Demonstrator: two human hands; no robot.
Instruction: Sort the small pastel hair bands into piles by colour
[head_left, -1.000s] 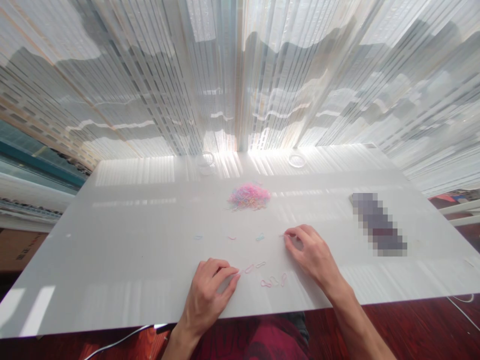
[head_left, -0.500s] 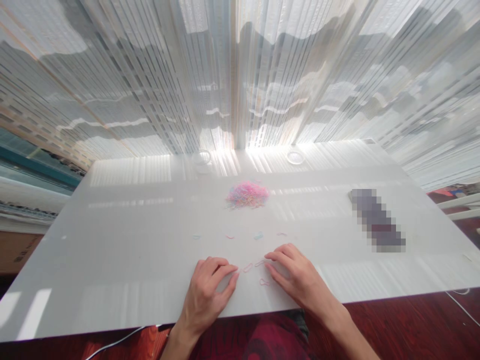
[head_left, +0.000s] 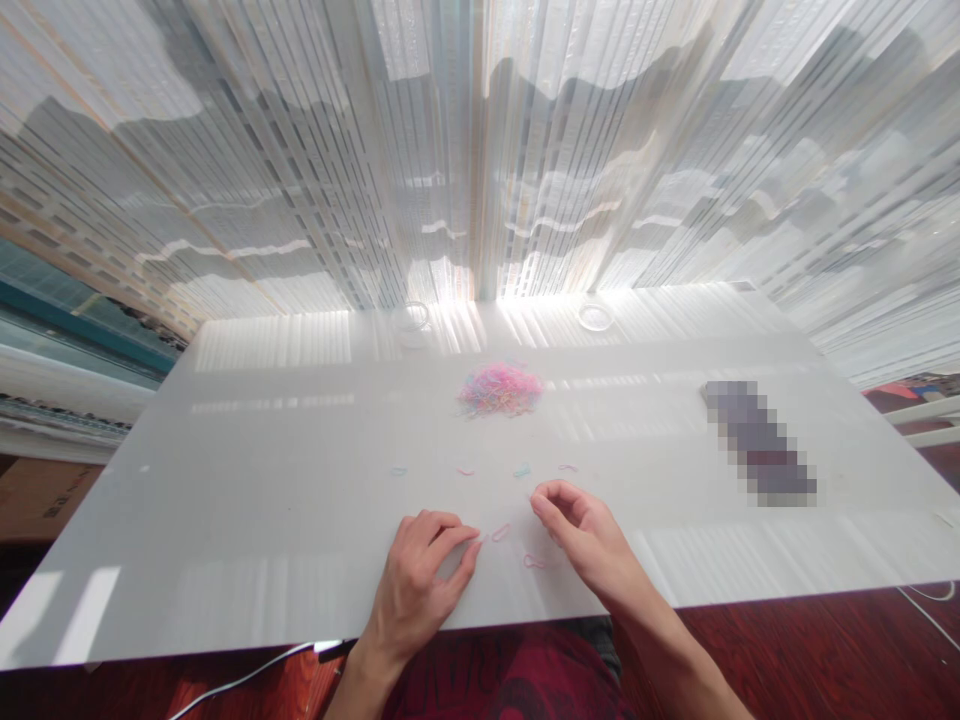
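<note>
Well, the right hand (head_left: 581, 525) is raised slightly over the white table (head_left: 247, 520), thumb and forefinger brought together at the tips on what looks like a thin pale clip (head_left: 528, 495) — only a faint sliver of it shows. The left hand (head_left: 424, 575) rests nearer the front edge, its thumb and forefinger just a narrow gap apart; a bit of pale pink lies right at those tips, though I cannot tell whether they grip it. Between the hands lies a loose pink clip (head_left: 501, 533), and another pink looped clip (head_left: 534, 562) sits just below the right hand. Farther up, four small pieces form a spaced row: a blue clip (head_left: 399, 471), a pink one, a teal clip (head_left: 522, 470) and a pinkish one at the right end. Beyond them is the multicoloured heap (head_left: 500, 388) (mostly bright pink on top), well apart from a dark blurred-out oblong (head_left: 761, 443) on the right.
</note>
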